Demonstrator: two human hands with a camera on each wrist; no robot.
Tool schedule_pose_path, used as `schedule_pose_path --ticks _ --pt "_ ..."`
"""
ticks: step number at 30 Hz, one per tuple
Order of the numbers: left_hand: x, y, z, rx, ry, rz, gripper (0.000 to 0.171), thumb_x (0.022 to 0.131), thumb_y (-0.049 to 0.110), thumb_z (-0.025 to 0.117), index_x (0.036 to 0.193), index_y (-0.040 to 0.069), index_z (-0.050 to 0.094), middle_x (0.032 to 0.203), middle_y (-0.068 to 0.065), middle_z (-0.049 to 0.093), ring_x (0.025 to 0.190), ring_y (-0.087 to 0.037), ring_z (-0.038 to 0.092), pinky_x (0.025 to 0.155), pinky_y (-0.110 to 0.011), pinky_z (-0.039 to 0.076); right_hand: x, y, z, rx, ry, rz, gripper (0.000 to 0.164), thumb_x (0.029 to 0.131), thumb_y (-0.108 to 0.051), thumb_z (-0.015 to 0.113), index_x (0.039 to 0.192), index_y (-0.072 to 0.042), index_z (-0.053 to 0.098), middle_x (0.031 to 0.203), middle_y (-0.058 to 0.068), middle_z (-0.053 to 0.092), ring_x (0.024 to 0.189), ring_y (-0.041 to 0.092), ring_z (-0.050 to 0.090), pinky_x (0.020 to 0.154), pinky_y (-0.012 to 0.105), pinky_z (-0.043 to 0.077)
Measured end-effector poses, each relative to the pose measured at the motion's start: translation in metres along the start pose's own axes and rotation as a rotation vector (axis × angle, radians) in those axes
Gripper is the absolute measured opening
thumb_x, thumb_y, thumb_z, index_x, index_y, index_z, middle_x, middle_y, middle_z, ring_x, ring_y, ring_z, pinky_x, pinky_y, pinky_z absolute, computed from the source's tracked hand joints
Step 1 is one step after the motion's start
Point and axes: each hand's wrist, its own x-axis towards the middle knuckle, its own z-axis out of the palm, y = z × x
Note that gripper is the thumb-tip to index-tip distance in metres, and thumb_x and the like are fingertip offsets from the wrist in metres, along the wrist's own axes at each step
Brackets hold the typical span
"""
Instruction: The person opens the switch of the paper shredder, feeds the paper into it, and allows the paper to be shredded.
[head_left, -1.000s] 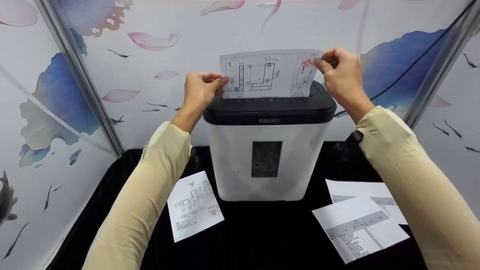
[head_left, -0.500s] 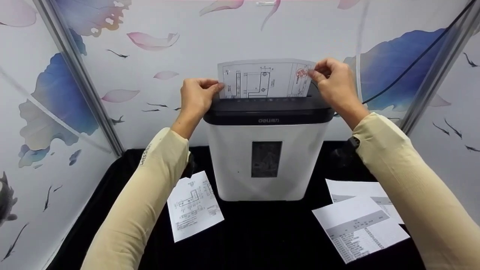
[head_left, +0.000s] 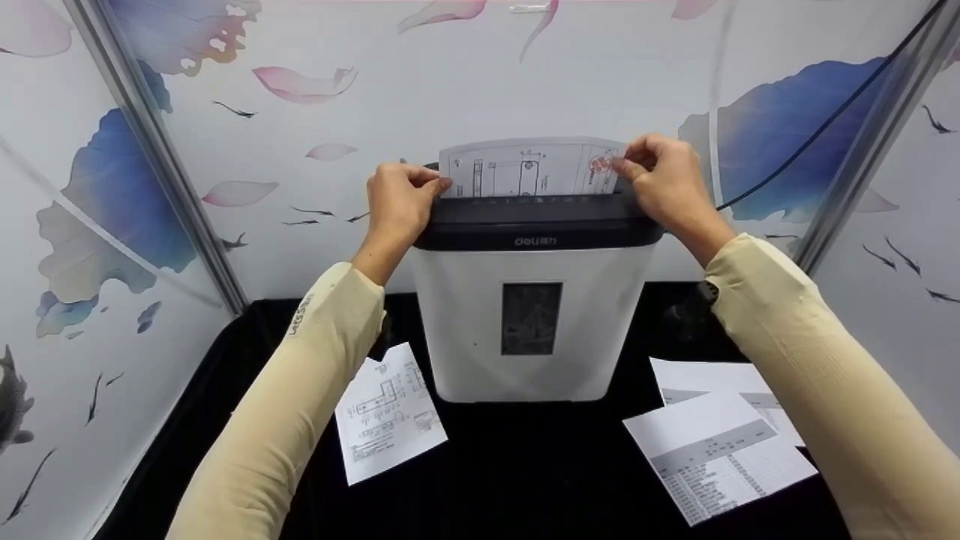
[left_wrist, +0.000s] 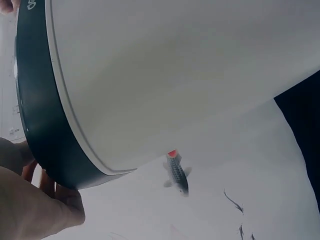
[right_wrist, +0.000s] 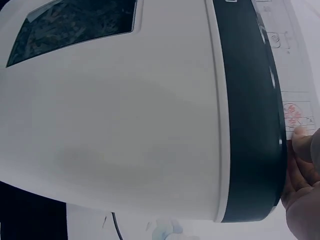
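Note:
A printed drawing sheet [head_left: 504, 169] with a red round stamp stands upright in the top slot of a paper shredder [head_left: 465, 315], its lower part hidden inside. My left hand [head_left: 401, 199] pinches the sheet's left edge between thumb and fingers, close above the black lid. On the other side, my right hand [head_left: 667, 172] pinches the right edge beside the stamp. The left wrist view shows the left hand [left_wrist: 35, 200] at the lid's end, and the right wrist view has the right thumb on the sheet [right_wrist: 295, 95] near the stamp. Shreds show faintly through the shredder's window [right_wrist: 75, 30].
Another drawing sheet [head_left: 390, 412] lies on the black cloth [head_left: 517, 465] left of the shredder. Two overlapping printed sheets [head_left: 720, 457] lie to the right, partly under the right sleeve. A black cable [head_left: 817, 127] runs along the patterned back wall.
The drawing sheet has sunk lower into the shredder slot, so less of it shows. Both hands have come down with it, still pinching its edges.

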Motion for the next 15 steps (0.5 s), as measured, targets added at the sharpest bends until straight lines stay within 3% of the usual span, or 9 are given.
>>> schedule_pose_path --ticks 5,15 --pt "0.0 -0.002 -0.002 0.012 0.028 -0.005 0.02 0.081 0.027 0.069 0.096 0.014 0.074 0.095 -0.002 0.072 0.09 -0.012 0.063 0.078 -0.025 0.05 -0.002 0.0 0.004 0.014 -0.002 -0.006 0.025 0.088 -0.029 0.061 0.101 -0.008 0.063 0.086 -0.003 0.062 0.077 0.005 0.052 0.072 0.019 0.042" --pt "-0.008 -0.011 -0.011 -0.042 0.072 0.011 0.02 0.08 0.026 0.071 0.096 0.015 0.073 0.094 -0.003 0.072 0.089 -0.012 0.063 0.079 -0.025 0.049 -0.006 -0.009 0.012 0.129 0.118 -0.052 0.022 0.086 -0.024 0.064 0.101 -0.008 0.065 0.088 -0.002 0.064 0.078 0.003 0.054 0.071 0.014 0.043"
